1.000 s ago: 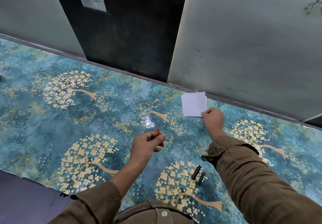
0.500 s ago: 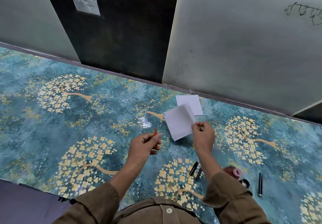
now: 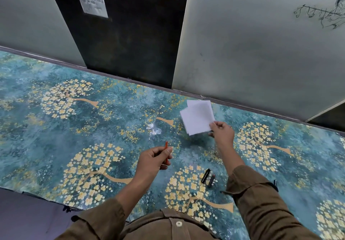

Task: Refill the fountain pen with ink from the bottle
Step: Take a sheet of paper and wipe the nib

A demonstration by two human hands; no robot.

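Left hand (image 3: 153, 158) pinching orange pen section (image 3: 166, 144) above counter (image 3: 56, 137); right hand (image 3: 222, 133) gripping white paper (image 3: 196, 120) by corner; bottle unseen; bring paper under nib, wipe lightly, avoid smearing

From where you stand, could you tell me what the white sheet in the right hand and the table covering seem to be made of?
White sheet: thin matte paper or tissue, I think; it holds flat while pinched at one corner.
Table covering: probably glossy plastic or oilcloth, printed with golden trees; a sharp glare patch and a crease show near the middle.
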